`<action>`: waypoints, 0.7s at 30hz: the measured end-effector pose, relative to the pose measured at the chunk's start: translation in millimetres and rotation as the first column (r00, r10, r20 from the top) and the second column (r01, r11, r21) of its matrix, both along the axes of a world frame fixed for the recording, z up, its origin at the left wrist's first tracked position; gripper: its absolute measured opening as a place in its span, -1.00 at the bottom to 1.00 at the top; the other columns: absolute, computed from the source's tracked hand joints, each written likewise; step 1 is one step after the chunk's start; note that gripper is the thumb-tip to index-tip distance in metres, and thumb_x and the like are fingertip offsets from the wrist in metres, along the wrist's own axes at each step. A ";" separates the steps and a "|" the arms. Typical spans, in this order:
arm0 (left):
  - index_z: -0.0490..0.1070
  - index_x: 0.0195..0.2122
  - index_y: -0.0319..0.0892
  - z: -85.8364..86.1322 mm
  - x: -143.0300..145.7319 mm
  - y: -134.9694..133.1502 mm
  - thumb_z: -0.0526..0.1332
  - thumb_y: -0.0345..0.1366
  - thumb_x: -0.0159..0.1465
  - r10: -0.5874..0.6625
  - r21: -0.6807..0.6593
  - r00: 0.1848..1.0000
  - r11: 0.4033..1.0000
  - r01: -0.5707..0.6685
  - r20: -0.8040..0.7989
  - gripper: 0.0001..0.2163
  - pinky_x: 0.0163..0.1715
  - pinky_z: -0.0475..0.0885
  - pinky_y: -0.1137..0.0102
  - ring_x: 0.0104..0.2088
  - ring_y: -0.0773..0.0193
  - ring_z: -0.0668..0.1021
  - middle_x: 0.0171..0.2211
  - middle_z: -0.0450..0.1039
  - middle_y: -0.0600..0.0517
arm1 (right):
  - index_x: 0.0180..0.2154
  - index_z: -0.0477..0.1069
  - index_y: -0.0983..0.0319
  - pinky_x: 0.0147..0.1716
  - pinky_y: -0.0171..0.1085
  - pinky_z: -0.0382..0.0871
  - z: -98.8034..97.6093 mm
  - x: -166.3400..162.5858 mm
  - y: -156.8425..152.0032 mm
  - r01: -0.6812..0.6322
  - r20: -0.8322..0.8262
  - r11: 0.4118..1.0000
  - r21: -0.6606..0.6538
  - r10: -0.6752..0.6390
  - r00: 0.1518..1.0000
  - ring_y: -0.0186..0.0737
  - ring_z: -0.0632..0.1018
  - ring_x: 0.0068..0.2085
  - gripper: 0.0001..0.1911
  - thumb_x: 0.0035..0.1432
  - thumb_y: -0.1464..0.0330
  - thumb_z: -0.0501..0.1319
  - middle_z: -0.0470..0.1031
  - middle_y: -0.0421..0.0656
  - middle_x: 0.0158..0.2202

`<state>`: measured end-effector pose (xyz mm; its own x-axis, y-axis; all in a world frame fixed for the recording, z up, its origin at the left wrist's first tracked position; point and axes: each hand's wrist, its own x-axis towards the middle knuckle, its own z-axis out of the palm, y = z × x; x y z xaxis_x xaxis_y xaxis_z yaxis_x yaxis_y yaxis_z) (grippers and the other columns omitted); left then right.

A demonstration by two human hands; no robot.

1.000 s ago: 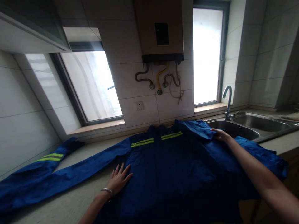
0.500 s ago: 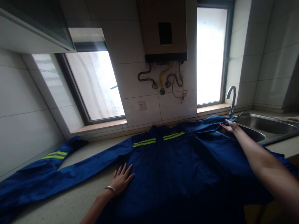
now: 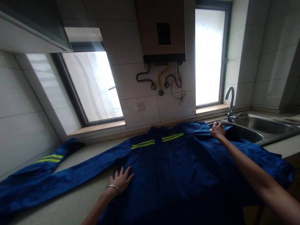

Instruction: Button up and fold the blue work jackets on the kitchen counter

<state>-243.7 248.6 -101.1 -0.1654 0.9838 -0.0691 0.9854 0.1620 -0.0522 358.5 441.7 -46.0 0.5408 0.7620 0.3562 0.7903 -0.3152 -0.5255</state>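
Observation:
A dark blue work jacket (image 3: 178, 168) with yellow-green reflective stripes lies spread on the countertop (image 3: 70, 200). Its left sleeve (image 3: 47, 175) stretches far to the left. My left hand (image 3: 122, 180), a bracelet on its wrist, rests flat with fingers spread on the jacket's left side edge. My right hand (image 3: 217, 130) reaches out to the far right shoulder of the jacket by the sink, fingers spread on the cloth. The jacket's right part drapes toward the sink and the counter's front edge.
A steel double sink (image 3: 257, 128) with a curved tap (image 3: 231, 103) sits at the right. A water heater (image 3: 161, 31) with pipes hangs on the tiled wall above a socket (image 3: 140, 107). Two windows flank it. A cabinet overhangs at top left.
My right hand slid right along the jacket's shoulder toward the tap, then came back a little left and spread its fingers. My left hand stayed flat in place.

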 end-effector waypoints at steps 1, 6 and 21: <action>0.09 0.22 0.00 2.5 2.8 6.7 -0.13 0.09 0.22 0.018 0.010 1.000 1.000 -0.018 -0.017 -0.43 0.01 0.10 -0.10 0.15 -0.28 0.21 0.23 0.04 -0.27 | 0.13 0.13 0.33 -0.03 0.09 0.15 0.4 -14.4 6.4 -0.068 0.145 0.997 -0.031 0.072 0.987 0.26 0.19 0.12 -0.41 0.08 0.26 0.15 0.06 0.24 0.14; 0.20 0.17 -0.15 19.4 5.4 61.0 -0.09 -0.11 0.27 0.041 0.230 0.985 0.973 -0.002 -0.166 -0.52 0.06 0.04 -0.08 0.19 -0.22 0.15 0.24 0.01 -0.29 | 0.20 0.08 0.19 0.06 0.07 0.03 -7.2 -101.8 35.8 -0.393 0.435 0.895 -0.209 0.446 0.782 0.18 0.06 0.21 -0.45 0.21 0.19 -0.03 -0.09 0.07 0.27; -0.01 0.23 0.14 -8.9 -88.0 147.0 -0.10 0.34 0.03 0.124 0.029 0.973 0.991 -0.132 0.195 -0.24 -0.03 -0.20 -0.39 0.23 -0.34 -0.17 0.31 -0.24 -0.10 | 0.28 -0.19 -0.01 0.12 0.16 -0.26 -57.8 -244.9 99.7 -0.601 0.165 0.621 -0.503 0.752 0.638 0.16 -0.13 0.28 -0.25 0.12 -0.09 -0.09 -0.25 -0.12 0.33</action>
<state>-331.6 395.6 -109.9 -0.2774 0.9581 -0.0715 0.9474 0.2851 0.1455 113.6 541.4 -103.8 -0.2843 0.9587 0.0088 0.9465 0.2822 -0.1567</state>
